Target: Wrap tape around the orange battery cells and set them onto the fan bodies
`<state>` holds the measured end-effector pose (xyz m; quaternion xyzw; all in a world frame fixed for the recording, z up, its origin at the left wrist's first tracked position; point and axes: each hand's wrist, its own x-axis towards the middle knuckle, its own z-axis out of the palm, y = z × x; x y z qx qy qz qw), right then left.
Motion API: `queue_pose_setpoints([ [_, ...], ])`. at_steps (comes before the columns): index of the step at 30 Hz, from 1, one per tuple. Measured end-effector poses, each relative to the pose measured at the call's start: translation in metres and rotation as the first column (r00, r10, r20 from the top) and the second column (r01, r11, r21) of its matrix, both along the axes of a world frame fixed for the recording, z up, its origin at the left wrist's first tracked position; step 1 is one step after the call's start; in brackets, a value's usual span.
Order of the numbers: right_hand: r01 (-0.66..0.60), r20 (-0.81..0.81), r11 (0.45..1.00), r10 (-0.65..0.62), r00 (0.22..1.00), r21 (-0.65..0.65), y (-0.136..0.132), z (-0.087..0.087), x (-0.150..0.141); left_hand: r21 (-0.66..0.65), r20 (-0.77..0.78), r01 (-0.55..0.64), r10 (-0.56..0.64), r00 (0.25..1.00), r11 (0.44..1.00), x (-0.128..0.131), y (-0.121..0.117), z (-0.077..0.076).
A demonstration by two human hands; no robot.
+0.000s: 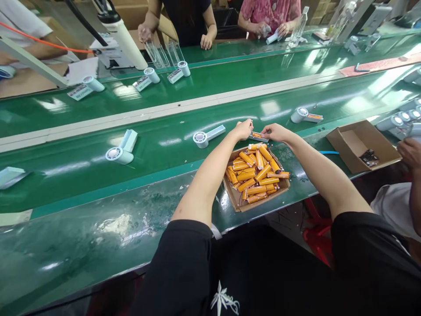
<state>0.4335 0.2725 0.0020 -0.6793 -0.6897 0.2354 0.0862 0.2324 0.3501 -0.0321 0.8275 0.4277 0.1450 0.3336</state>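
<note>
Above the far edge of a cardboard box of batteries, my left hand [244, 129] is closed around the head end of a light-blue handheld fan [263, 139]; that end is mostly hidden by the fingers. The fan's handle is an open shell, with an orange battery [255, 135] partly visible in it. My right hand [275, 132] has its fingers pinched at the handle's other end, by the battery. Below both hands, the cardboard box [237, 202] is heaped with orange-wrapped cylindrical batteries [258, 173], some showing thin wires.
Several fans lie on the green conveyor belt [164, 160], among them one fan [200, 139] to the left and one holding orange [300, 115] to the right. Another cardboard box [348, 145] with small dark parts stands at right, near a co-worker's hand [411, 153]. Co-workers sit across.
</note>
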Motion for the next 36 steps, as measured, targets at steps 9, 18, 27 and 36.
queue_pose_setpoints([
  [9,-0.147,-0.116,0.973,0.169,0.979,0.175,-0.074,0.053,-0.027,0.074,-0.033,-0.145,0.148,0.988,0.987,-0.01,-0.027,0.023],
  [18,-0.413,0.177,0.833,0.373,0.911,0.369,-0.159,0.014,-0.121,0.328,0.273,-0.099,0.006,0.962,0.94,-0.146,-0.141,0.03],
  [27,-0.655,0.305,0.69,0.581,0.755,0.307,-0.177,-0.007,-0.185,0.58,0.11,-0.16,0.118,0.987,0.799,-0.321,-0.277,-0.031],
  [36,-0.595,0.289,0.696,0.521,0.804,0.402,-0.183,0.013,-0.17,0.72,-0.147,-0.037,0.204,0.968,0.693,-0.339,-0.329,-0.054],
])
